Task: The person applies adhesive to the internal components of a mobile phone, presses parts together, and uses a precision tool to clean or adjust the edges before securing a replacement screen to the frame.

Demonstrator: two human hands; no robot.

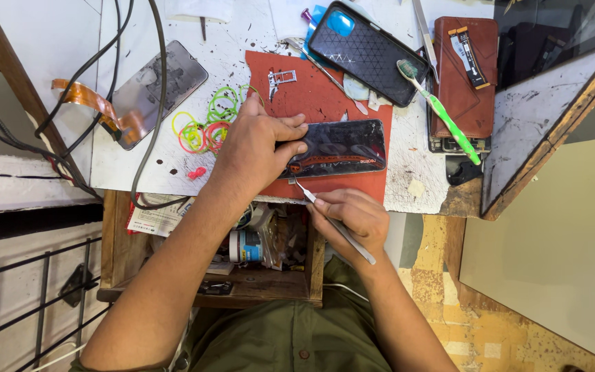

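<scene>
On the red mat (325,89) in the middle of the table (228,41) lies the phone (342,148), flat on its face with its shiny dark back up. My left hand (253,148) presses down on its left end. The fingers are spread and bent over the edge, not closed around it, so this grip only pins the phone in place. My right hand (352,217) is closed on a thin metal tool (335,224), held like a pencil. The fine tip touches the near bottom edge of the phone, close to my left thumb.

To do this well, I think I must keep the left hand heavy so the phone does not slide on the mat. I should hold the tool low and almost flat, and push only a little. A hard push could make the tip slip and scratch the back, or poke my thumb.

Coloured rubber bands (204,124) lie just left of my left hand. A black phone case (366,52) and a green toothbrush (449,124) sit further back. They are apart from my work, so I leave them alone. An open drawer (256,275) full of bits is under my wrists.
</scene>
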